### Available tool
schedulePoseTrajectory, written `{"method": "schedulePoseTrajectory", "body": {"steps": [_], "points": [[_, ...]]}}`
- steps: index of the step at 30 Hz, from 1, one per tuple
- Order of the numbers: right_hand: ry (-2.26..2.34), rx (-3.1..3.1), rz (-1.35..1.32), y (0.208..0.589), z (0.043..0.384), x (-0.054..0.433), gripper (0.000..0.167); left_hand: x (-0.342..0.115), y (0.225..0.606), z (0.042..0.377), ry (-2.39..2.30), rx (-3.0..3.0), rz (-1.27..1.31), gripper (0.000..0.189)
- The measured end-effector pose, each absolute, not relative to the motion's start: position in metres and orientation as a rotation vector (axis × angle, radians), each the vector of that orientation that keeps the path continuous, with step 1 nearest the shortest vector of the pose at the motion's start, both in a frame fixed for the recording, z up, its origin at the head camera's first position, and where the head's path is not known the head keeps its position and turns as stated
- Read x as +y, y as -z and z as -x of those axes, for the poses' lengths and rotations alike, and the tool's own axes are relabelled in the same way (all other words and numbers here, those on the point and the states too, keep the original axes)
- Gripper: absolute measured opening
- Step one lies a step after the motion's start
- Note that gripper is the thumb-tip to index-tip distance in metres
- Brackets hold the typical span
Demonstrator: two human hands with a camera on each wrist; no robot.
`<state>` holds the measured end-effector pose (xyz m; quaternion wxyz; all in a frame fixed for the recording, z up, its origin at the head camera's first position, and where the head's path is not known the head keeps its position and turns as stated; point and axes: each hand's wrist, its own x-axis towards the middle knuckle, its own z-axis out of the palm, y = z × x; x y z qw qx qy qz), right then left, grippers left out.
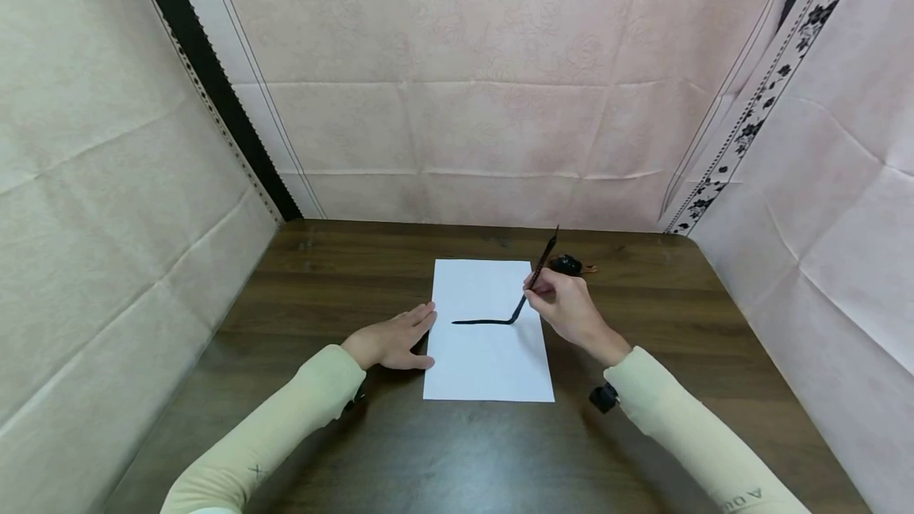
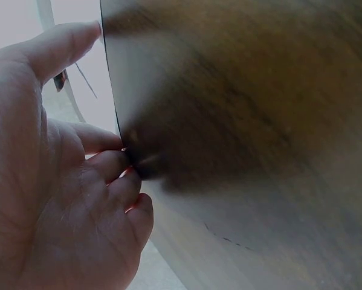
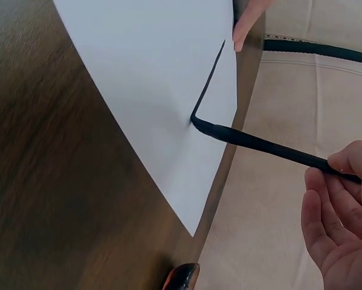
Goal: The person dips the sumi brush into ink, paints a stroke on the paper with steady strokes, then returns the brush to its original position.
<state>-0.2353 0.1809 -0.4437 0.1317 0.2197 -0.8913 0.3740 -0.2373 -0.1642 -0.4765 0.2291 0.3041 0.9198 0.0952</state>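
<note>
A white sheet of paper (image 1: 493, 367) lies on the dark wooden table. My right hand (image 1: 567, 308) pinches a black ink brush (image 1: 541, 264) at its handle, with the bristle tip bent against the paper. From that tip a thin black stroke (image 1: 480, 322) runs leftward across the sheet; it also shows in the right wrist view, leading to the brush (image 3: 271, 148). My left hand (image 1: 395, 339) rests with extended fingers on the paper's left edge. In the left wrist view, the thumb and fingertips of the left hand (image 2: 66, 181) touch that edge (image 2: 84, 66).
Behind the right hand stands a small, shiny black object (image 1: 566, 264) with an orange-brown piece beside it; its kind is unclear. Pale cloth (image 1: 457, 125) hangs along the table's far side and both flanks. Bare wood (image 1: 321, 276) surrounds the sheet.
</note>
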Motion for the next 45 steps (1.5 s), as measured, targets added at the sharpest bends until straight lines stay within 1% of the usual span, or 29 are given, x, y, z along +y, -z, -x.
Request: {"method": "schedulePoseTrajectory", "body": {"steps": [10, 24, 31, 45], "points": [[-1.061, -2.598, -0.668, 0.435, 0.238, 0.193, 0.009, -0.164, 0.475, 0.236, -0.255, 2.533, -0.822, 0.094], [-1.034, -2.509, -0.691, 0.393, 0.245, 0.207, 0.010, -0.166, 0.481, 0.237, -0.243, 2.544, -0.808, 0.094], [-0.898, -2.420, -0.698, 0.375, 0.255, 0.226, 0.009, -0.166, 0.481, 0.237, -0.243, 2.539, -0.807, 0.094], [-0.725, -2.208, -0.837, 0.360, 0.276, 0.269, 0.021, -0.164, 0.478, 0.237, -0.261, 2.540, -0.822, 0.094]]}}
